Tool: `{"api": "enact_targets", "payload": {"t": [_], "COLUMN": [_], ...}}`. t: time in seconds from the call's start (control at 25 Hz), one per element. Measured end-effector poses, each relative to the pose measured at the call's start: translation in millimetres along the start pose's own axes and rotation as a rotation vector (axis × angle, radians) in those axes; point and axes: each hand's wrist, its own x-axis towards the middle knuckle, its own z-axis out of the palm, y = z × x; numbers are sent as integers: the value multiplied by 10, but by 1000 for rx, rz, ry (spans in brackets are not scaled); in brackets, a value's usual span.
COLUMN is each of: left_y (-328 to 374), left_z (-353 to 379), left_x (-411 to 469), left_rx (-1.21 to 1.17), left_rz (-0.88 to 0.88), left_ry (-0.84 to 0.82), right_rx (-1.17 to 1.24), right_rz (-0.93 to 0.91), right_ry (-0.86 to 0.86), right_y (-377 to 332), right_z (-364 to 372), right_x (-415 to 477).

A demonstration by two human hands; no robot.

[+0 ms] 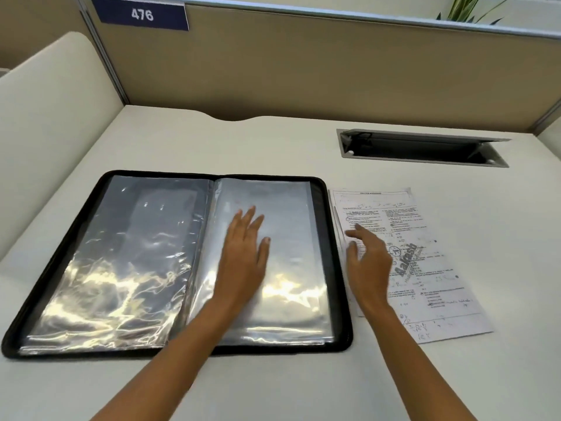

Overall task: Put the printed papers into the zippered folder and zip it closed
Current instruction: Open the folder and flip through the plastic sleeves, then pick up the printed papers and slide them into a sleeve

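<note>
The black zippered folder (322, 202) lies open and flat on the desk, showing glossy clear plastic sleeves on both halves. My left hand (246, 253) rests palm down, fingers spread, on the right-hand sleeve page. A small stack of printed papers (425, 268) lies just right of the folder, slightly skewed. My right hand (368, 262) is over the papers' left edge, fingers apart, fingertips touching the top sheet; it holds nothing.
A recessed cable tray with a raised lid (422, 148) sits in the desk behind the papers. Tan partition walls (303, 71) close the back and left sides. A blue sign reading 476 (141, 15) hangs at the top left.
</note>
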Motion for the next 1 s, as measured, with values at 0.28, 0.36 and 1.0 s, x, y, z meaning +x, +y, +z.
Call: {"api": "enact_targets", "payload": {"t": [0.28,0.36,1.0], "left_y": [1136,1273,1608], "left_z": [856,1054,1148], "left_x": [-274,-304,118], "left_rx": [-260,-101,-293], "left_rz": [6,14,-505], "left_ry": [-408,-530,-396], "right_rx": [-247,-387,-495], "right_rz": [306,412,741], "right_ry": [229,211,122], "right_y": [726,858,790], "right_z": [-772,-883,-848], "right_x": [118,192,494]}}
